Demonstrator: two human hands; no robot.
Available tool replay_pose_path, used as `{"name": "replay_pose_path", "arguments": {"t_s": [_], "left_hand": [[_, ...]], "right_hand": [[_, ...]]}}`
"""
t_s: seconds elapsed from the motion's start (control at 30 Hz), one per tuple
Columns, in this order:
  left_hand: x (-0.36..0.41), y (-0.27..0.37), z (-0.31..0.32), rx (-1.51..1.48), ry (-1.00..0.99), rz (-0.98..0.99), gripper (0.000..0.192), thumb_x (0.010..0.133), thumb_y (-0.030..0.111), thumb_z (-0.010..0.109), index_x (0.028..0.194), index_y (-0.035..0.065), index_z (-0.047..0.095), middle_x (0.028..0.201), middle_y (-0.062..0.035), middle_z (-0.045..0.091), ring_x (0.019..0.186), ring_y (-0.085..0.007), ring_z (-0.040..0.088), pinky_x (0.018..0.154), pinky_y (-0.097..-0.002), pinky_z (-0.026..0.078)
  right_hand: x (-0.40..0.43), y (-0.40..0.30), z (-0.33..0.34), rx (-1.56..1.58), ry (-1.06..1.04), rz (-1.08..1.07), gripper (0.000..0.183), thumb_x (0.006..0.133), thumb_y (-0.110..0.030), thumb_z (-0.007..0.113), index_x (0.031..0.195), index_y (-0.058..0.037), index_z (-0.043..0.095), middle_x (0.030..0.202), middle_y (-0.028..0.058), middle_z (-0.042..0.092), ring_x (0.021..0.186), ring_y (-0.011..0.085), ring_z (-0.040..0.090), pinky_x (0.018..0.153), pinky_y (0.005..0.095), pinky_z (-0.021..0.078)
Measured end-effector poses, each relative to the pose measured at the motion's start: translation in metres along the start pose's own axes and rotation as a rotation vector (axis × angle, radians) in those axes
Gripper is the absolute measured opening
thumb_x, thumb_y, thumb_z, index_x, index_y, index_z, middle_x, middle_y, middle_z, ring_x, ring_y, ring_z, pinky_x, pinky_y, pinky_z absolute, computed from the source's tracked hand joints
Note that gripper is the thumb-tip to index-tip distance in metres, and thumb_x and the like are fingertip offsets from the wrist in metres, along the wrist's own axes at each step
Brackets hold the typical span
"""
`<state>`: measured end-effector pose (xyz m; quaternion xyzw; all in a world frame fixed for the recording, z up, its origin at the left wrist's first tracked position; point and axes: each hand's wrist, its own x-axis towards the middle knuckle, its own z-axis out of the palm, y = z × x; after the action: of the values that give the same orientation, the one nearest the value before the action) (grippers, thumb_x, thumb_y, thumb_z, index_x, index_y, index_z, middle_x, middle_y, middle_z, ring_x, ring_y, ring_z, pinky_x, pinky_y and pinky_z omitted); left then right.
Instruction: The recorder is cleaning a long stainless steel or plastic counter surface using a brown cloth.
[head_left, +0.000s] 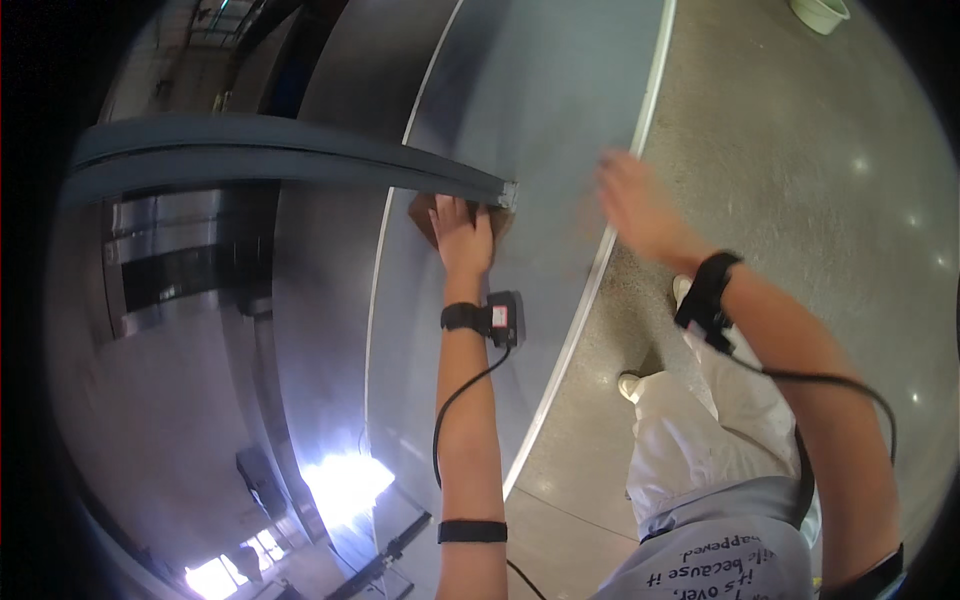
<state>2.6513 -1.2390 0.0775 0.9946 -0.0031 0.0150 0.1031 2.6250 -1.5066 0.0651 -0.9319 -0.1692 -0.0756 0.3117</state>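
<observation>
My left hand (465, 244) rests with fingers spread on a brown piece (425, 219), perhaps cloth or board, which shows on both sides of the hand. The piece lies against the grey surface (555, 97) of a long table with a pale edge strip. A dark grey post (300, 161) stands over it and partly hides my fingertips and the piece. My right hand (637, 206), blurred, is over the table's pale edge (600, 259) with nothing visible in it. Each wrist bears a black strap with a small cabled device.
A bright light (345, 484) glares at the lower left, near a dark metal bracket (397, 544). A pale basin (821, 13) sits on the speckled floor (787, 150) at the upper right. My legs (675, 435) are beside the table's edge.
</observation>
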Motion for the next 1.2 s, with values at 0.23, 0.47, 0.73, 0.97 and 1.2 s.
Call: {"name": "replay_pose_path", "arguments": {"t_s": [0.23, 0.47, 0.73, 0.97, 1.2], "left_hand": [[-0.112, 0.071, 0.008, 0.022, -0.018, 0.006, 0.061, 0.092, 0.028, 0.041, 0.144, 0.0026, 0.022, 0.151, -0.0165, 0.016, 0.14, -0.0308, 0.013, 0.113, -0.0481, 0.011], [-0.114, 0.092, 0.013, -0.077, 0.071, -0.204, 0.061, 0.09, 0.023, 0.035, 0.143, -0.0034, 0.019, 0.151, -0.0198, 0.015, 0.14, -0.0326, 0.013, 0.112, -0.0481, 0.01], [-0.014, 0.044, 0.012, 0.006, 0.241, -0.392, 0.06, 0.092, 0.029, 0.036, 0.141, -0.0029, 0.026, 0.149, -0.0193, 0.021, 0.139, -0.0317, 0.017, 0.112, -0.0469, 0.014], [-0.141, -0.094, -0.023, 0.091, 0.235, -0.54, 0.062, 0.092, 0.036, 0.045, 0.142, 0.004, 0.027, 0.149, -0.017, 0.024, 0.138, -0.0315, 0.02, 0.112, -0.0444, 0.015], [-0.436, -0.183, -0.048, 0.081, 0.192, -0.886, 0.059, 0.095, 0.033, 0.037, 0.144, 0.0044, 0.022, 0.151, -0.0159, 0.018, 0.14, -0.031, 0.014, 0.113, -0.0444, 0.008]], "right_hand": [[0.041, 0.007, 0.031, -0.23, 0.228, 0.193, 0.05, 0.091, -0.026, 0.047, 0.132, 0.0015, 0.038, 0.141, 0.0202, 0.031, 0.133, 0.036, 0.027, 0.106, 0.0507, 0.0235], [0.06, -0.008, 0.025, -0.325, 0.033, 0.408, 0.055, 0.09, -0.029, 0.045, 0.133, 0.0037, 0.035, 0.145, 0.0206, 0.026, 0.133, 0.038, 0.024, 0.107, 0.0532, 0.0194], [0.119, 0.01, 0.028, -0.426, 0.139, 0.212, 0.053, 0.09, -0.037, 0.043, 0.132, -0.0043, 0.042, 0.144, 0.0154, 0.03, 0.132, 0.0344, 0.026, 0.106, 0.0509, 0.0199], [0.104, -0.002, 0.049, -0.47, 0.176, 0.171, 0.054, 0.089, -0.039, 0.044, 0.131, -0.0057, 0.043, 0.139, 0.015, 0.038, 0.129, 0.0323, 0.031, 0.104, 0.0508, 0.0216], [0.105, 0.001, 0.048, -0.487, 0.182, 0.138, 0.054, 0.087, -0.038, 0.046, 0.13, -0.0057, 0.044, 0.139, 0.0149, 0.038, 0.128, 0.0319, 0.033, 0.103, 0.0505, 0.023]]}}
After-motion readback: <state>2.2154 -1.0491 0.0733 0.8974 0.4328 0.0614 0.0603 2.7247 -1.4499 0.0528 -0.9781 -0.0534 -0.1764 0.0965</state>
